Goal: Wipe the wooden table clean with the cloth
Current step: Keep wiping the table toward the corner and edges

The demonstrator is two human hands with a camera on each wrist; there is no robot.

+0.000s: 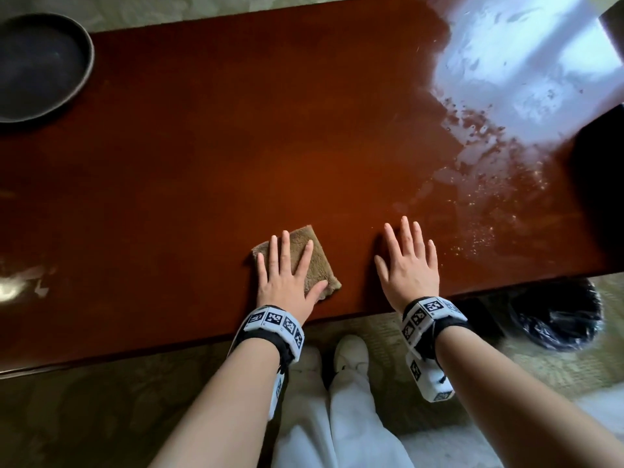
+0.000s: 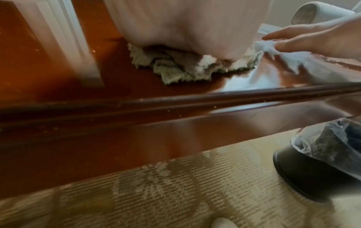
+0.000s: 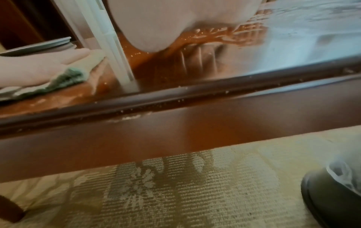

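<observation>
- Head view: my left hand [image 1: 288, 276] lies flat, fingers straight, pressing the cloth [image 1: 297, 261] onto the desk [image 1: 202, 146] near its front edge; my right hand [image 1: 408, 261] is flat too, empty — crumbs [image 1: 479, 231] lie right of it.
- Left wrist view: cloth [image 2: 181, 67] bunched under my palm.
- Right wrist view: palm on bare desk [image 3: 215, 126], cloth [image 3: 64, 78] off to its left.

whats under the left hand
A folded brown cloth lies flat on the wooden table, pressed by the left hand with straight fingers. The tabletop beneath the cloth is covered, so its state cannot be seen.

Dark round dish [image 1: 40, 65] far left; bag-lined dark bin [image 1: 557, 319] on patterned carpet [image 1: 101, 417].
</observation>
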